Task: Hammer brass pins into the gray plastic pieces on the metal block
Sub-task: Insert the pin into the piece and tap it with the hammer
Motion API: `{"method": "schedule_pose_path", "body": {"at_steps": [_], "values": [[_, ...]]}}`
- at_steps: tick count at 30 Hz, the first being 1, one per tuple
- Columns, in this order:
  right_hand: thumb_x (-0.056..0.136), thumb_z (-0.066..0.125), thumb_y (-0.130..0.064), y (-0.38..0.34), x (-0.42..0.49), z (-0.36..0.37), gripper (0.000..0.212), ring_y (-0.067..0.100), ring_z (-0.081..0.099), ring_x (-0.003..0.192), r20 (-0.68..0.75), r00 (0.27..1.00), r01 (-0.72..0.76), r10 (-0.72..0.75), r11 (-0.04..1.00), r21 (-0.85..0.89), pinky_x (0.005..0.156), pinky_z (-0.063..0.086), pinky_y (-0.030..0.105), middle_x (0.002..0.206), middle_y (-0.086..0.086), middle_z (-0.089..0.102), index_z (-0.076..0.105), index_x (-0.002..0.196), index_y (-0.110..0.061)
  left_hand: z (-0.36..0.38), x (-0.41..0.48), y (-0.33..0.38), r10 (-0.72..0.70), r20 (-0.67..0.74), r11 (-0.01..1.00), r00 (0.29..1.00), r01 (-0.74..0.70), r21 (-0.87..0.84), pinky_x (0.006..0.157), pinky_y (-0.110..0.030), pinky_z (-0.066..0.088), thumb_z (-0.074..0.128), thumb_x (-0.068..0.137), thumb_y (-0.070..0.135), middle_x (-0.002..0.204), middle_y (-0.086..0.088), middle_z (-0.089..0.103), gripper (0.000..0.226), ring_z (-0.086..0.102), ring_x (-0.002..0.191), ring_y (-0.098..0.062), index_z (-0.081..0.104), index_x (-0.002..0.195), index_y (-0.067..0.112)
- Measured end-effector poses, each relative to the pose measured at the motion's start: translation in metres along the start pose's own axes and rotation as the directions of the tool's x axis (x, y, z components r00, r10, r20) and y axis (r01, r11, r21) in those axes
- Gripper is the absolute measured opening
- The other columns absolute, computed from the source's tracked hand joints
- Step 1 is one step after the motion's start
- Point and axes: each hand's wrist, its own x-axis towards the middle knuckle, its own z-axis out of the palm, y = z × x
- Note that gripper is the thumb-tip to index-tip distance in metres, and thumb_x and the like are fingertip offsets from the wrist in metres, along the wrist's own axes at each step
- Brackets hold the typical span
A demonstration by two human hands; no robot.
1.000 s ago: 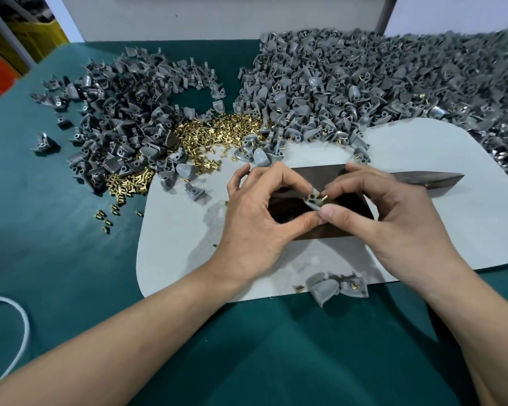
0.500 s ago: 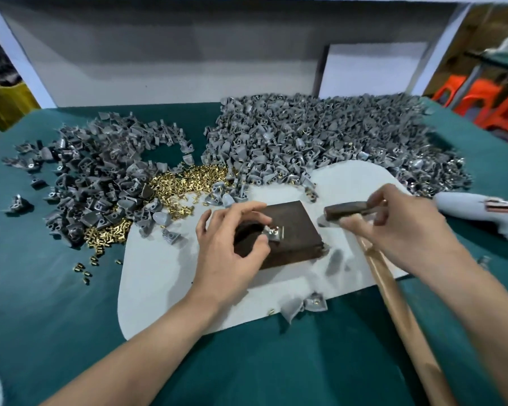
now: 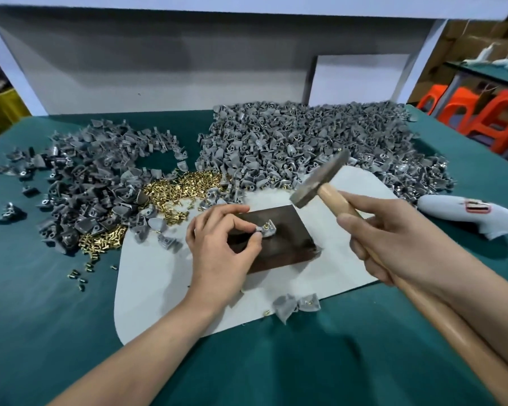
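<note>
The left hand [image 3: 217, 253] pinches a small gray plastic piece [image 3: 269, 231] between thumb and forefinger and holds it down on top of the dark metal block [image 3: 288, 244]. A brass pin [image 3: 267, 226] stands up out of the piece, just beside the fingertips. The right hand [image 3: 393, 238] is wrapped round the wooden handle of a hammer [image 3: 320, 183], gripping close to the head. The steel head hangs in the air above the far right corner of the block, tilted and clear of the piece.

The block sits in the middle of a white mat [image 3: 147, 273] with rounded corners, which lies on the green-covered desk [image 3: 41, 317]. At the near edge of the mat lie two more gray pieces [image 3: 296, 306], touching each other.

Toward the far left of the desk is a loose pile of darker gray pieces [image 3: 94, 183]. Toward the far right is a larger, denser heap of gray pieces [image 3: 305, 142]. Between the two spreads a heap of loose brass pins [image 3: 182, 186], with a few strays on the green cover near the left edge of the mat.

At the right edge of the desk lies a white handheld tool [image 3: 467, 215]. Beyond the far right corner stand orange plastic stools [image 3: 475, 112].
</note>
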Motion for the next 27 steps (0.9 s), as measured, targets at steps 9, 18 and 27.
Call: {"method": "schedule_pose_path", "body": {"at_steps": [9, 18, 27], "values": [[0.092, 0.056, -0.022, -0.040, -0.006, 0.011, 0.043, -0.015, 0.046, 0.042, -0.044, 0.938, 0.277, -0.343, 0.823, -0.495, 0.044, 0.033, 0.000, 0.041, -0.027, 0.045, 0.054, 0.134, -0.031, 0.000, -0.002, -0.001, 0.040, -0.004, 0.999, 0.999, -0.041, -0.037, 0.105, -0.052, 0.027, 0.076, 0.078, 0.013, 0.113, 0.018, 0.059, 0.012, 0.044, 0.119, -0.011, 0.068, 0.075, 0.022], [0.087, 0.047, -0.037, -0.034, -0.014, 0.015, 0.048, 0.020, 0.068, 0.078, -0.029, 0.902, 0.335, -0.431, 0.742, -0.581, 0.071, 0.044, 0.026, 0.105, 0.002, 0.072, 0.050, 0.135, -0.034, -0.001, -0.001, -0.003, 0.047, -0.018, 0.999, 0.999, -0.047, -0.025, 0.102, -0.052, 0.029, 0.077, 0.078, 0.013, 0.106, 0.023, 0.057, 0.017, 0.046, 0.112, -0.014, 0.067, 0.072, 0.025], [0.092, 0.056, -0.026, -0.008, -0.002, 0.007, 0.043, 0.007, 0.047, 0.038, -0.094, 0.958, 0.202, -0.272, 0.868, -0.455, 0.040, 0.038, 0.023, 0.052, -0.009, 0.044, 0.051, 0.133, -0.039, 0.000, -0.004, 0.006, 0.010, -0.075, 1.000, 0.997, -0.011, -0.011, 0.105, -0.050, 0.031, 0.067, 0.081, 0.017, 0.103, 0.023, 0.056, 0.012, 0.043, 0.109, 0.000, 0.060, 0.075, 0.024]]}}
